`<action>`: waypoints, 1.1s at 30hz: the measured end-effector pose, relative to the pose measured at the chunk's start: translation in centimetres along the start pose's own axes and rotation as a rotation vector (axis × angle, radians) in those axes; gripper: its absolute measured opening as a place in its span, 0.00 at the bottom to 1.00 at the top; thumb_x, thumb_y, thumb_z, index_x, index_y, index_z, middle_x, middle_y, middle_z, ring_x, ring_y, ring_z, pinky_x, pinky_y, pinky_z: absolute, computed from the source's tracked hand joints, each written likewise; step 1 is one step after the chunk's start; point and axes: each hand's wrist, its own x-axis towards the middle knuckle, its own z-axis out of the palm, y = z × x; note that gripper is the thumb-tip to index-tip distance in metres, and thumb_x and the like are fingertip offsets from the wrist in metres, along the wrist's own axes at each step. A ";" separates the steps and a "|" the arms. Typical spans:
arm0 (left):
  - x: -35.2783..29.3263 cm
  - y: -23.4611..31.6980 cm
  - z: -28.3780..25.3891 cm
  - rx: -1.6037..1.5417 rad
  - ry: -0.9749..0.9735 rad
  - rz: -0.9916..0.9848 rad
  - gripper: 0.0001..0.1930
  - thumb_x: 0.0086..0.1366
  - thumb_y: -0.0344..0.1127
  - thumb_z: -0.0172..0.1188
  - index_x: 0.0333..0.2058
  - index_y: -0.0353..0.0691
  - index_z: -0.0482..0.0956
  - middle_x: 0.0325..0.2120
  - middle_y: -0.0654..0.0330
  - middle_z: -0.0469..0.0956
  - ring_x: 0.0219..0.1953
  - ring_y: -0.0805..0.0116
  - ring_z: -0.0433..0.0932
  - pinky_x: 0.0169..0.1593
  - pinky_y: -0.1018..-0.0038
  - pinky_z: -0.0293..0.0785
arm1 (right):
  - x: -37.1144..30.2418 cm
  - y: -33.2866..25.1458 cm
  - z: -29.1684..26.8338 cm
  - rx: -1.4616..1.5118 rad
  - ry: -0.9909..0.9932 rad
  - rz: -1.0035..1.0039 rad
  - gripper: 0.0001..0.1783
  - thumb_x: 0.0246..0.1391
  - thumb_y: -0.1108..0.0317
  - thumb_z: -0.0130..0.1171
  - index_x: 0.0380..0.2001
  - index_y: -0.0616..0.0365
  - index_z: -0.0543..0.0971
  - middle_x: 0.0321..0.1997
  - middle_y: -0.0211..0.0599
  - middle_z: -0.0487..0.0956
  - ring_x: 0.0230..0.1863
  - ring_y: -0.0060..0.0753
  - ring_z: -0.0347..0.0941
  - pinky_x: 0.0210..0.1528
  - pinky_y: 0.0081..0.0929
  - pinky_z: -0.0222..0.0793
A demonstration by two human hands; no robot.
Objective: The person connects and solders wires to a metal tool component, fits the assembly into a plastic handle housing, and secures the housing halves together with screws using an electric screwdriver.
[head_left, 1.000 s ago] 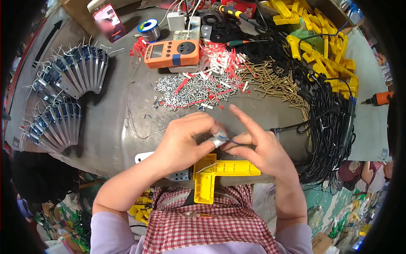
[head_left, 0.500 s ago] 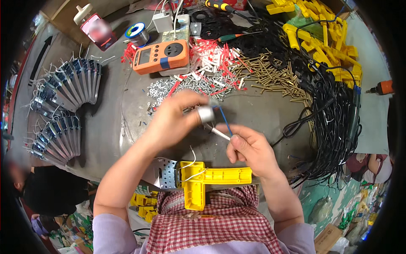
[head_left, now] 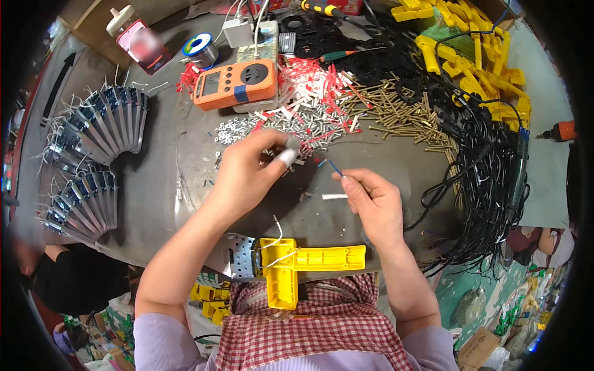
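Observation:
My right hand (head_left: 376,207) pinches a short blue wire (head_left: 335,167) between thumb and fingers. A white wire or sleeve (head_left: 335,196) also sticks out leftward from under these fingers. My left hand (head_left: 246,170) is left of the wire, apart from it. White wrapping covers its thumb tip, and thumb and forefinger are close together; anything between them is too small to make out. Near the blue wire's end shows a small blue bit (head_left: 321,163). Below the hands, a yellow plastic housing half (head_left: 331,258) lies at the table's front edge, joined to a perforated metal plate (head_left: 245,255) with white wires.
An orange multimeter (head_left: 235,84) stands behind loose screws (head_left: 309,127) and white-red pieces. Long brass screws (head_left: 396,108), black cords (head_left: 489,167) and yellow housings (head_left: 482,68) fill the right. Fanned metal parts (head_left: 111,123) lie left, with a solder spool (head_left: 201,49) behind.
My left hand has come away from the blue wire, moving slightly left. My right hand has shifted a little right with the wire. The white piece now points more directly left.

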 end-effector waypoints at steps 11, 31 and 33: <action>-4.3 1.0 -0.6 -1.144 -0.091 -0.442 0.09 0.56 0.23 0.60 0.35 0.39 0.73 0.33 0.64 0.76 0.35 0.78 0.73 0.41 0.80 0.70 | -1.2 -1.9 1.9 -0.320 0.127 -0.444 0.09 0.44 0.73 0.65 0.33 0.55 0.82 0.22 0.34 0.80 0.19 0.24 0.74 0.22 0.20 0.66; -4.8 3.1 -0.6 -0.103 0.026 0.205 0.10 0.47 0.22 0.61 0.31 0.38 0.75 0.31 0.58 0.76 0.36 0.61 0.77 0.39 0.71 0.74 | -0.5 -4.5 0.7 -0.476 -0.201 -0.285 0.07 0.49 0.68 0.60 0.32 0.57 0.80 0.24 0.37 0.79 0.23 0.33 0.76 0.27 0.25 0.69; -4.4 2.8 -0.3 -0.135 0.086 0.214 0.08 0.49 0.23 0.61 0.30 0.39 0.76 0.29 0.58 0.77 0.34 0.62 0.78 0.38 0.71 0.74 | -0.3 -4.8 0.5 -0.444 -0.240 -0.256 0.09 0.50 0.69 0.58 0.36 0.57 0.79 0.25 0.37 0.79 0.24 0.32 0.76 0.28 0.24 0.68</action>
